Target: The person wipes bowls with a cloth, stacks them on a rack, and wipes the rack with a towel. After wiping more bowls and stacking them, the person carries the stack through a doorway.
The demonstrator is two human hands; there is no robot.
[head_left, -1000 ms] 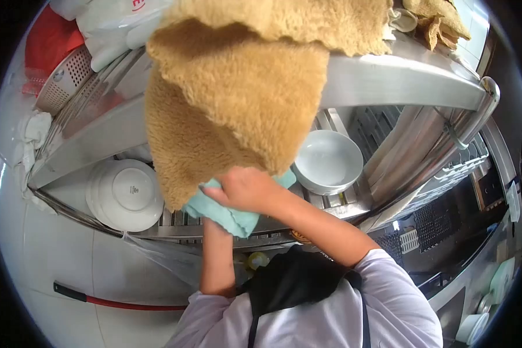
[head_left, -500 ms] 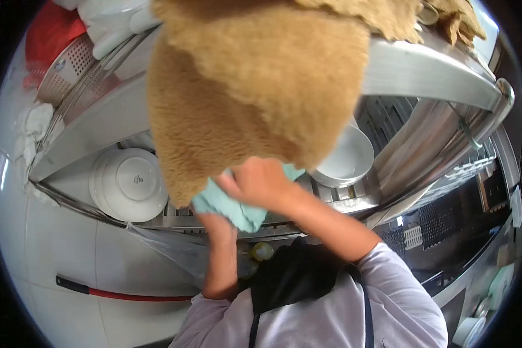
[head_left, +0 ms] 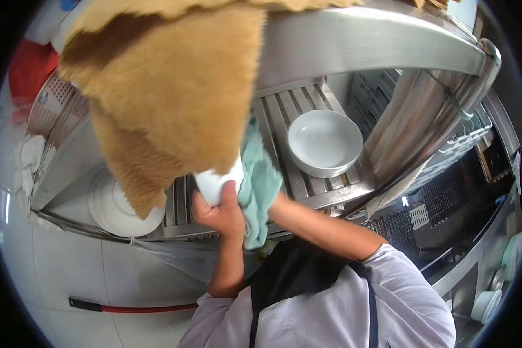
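Note:
My left hand [head_left: 221, 213] is closed around the edge of a white dish [head_left: 213, 184], thumb on top. Most of that dish is hidden behind a hanging fluffy tan cloth [head_left: 180, 87], so its exact shape does not show. A pale green cloth [head_left: 256, 188] lies against the dish's right side. My right hand is covered by this green cloth; only the wrist and forearm [head_left: 307, 223] show, and the hand seems closed on it. To the right, a white bowl [head_left: 325, 142] stands upright on the slatted metal shelf [head_left: 278, 113].
White plates [head_left: 107, 203] sit at the shelf's left end, partly behind the tan cloth. A metal rail [head_left: 365, 46] runs across above the shelf. A perforated white basket [head_left: 49, 104] stands at far left. A red-handled stick [head_left: 145, 307] lies low over the tiled floor.
The white dish has come into view in my left hand. My right hand has gone behind the green cloth. The view has shifted, so the tan cloth sits further left and the bowl shows fully.

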